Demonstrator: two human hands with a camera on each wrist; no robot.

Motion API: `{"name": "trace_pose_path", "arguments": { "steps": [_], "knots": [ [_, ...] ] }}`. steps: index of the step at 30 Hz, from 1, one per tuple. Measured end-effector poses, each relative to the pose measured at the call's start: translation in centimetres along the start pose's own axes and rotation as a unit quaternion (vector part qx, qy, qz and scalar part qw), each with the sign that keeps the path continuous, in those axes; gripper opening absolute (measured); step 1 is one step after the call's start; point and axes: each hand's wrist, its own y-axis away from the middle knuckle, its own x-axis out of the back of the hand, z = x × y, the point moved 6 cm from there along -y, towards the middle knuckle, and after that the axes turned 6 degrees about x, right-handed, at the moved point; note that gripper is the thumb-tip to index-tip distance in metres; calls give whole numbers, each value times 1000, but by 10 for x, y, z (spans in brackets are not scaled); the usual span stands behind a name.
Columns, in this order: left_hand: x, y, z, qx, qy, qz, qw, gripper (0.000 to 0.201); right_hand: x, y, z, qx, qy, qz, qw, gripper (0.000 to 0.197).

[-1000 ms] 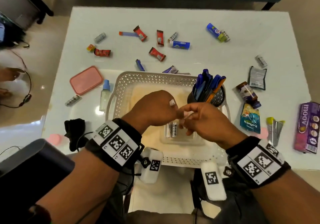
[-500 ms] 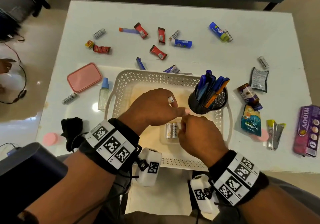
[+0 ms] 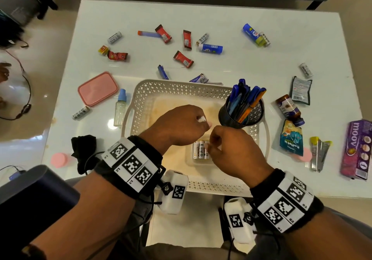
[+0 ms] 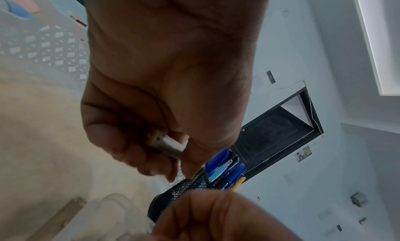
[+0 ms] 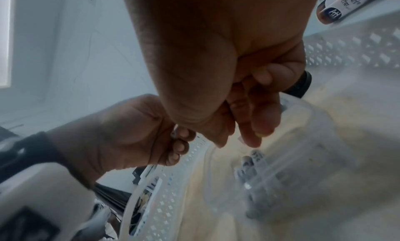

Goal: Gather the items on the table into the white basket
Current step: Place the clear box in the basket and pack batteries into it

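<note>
The white basket stands at the table's near edge. Inside it are a black mesh pen holder and a clear tub with several white batteries. My left hand hovers over the basket's middle and grips a white battery, whose end pokes out by the knuckles. My right hand is just above the tub. In the right wrist view the fingers are curled against the thumb with nothing between them, a little above the batteries.
Loose on the table behind the basket lie red candy wrappers, blue tubes and stray batteries. A pink lid and small bottle sit left. Sachets and a purple box lie right.
My right hand has drawn away from the left hand's fingertips and dropped toward the clear tub. The left hand has stayed over the basket with its battery.
</note>
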Motion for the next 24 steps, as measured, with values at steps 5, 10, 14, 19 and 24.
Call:
{"name": "trace_pose_path", "arguments": {
  "steps": [5,10,14,19,24],
  "knots": [
    [-9,4,1,12,45,-36,998,18,18,3,-6,29,-66,63,995,48],
    [-12,11,9,-11,34,-63,997,54,15,3,-15,60,-115,39,991,60],
    [-13,15,13,-41,7,-68,997,64,18,4,-19,79,-124,23,989,63],
    [-13,12,10,-57,-29,-62,996,63,16,3,-14,73,-115,14,991,63],
    [-21,8,5,-45,-60,-49,996,61,5,1,-10,69,-116,-14,991,62]
  ]
}}
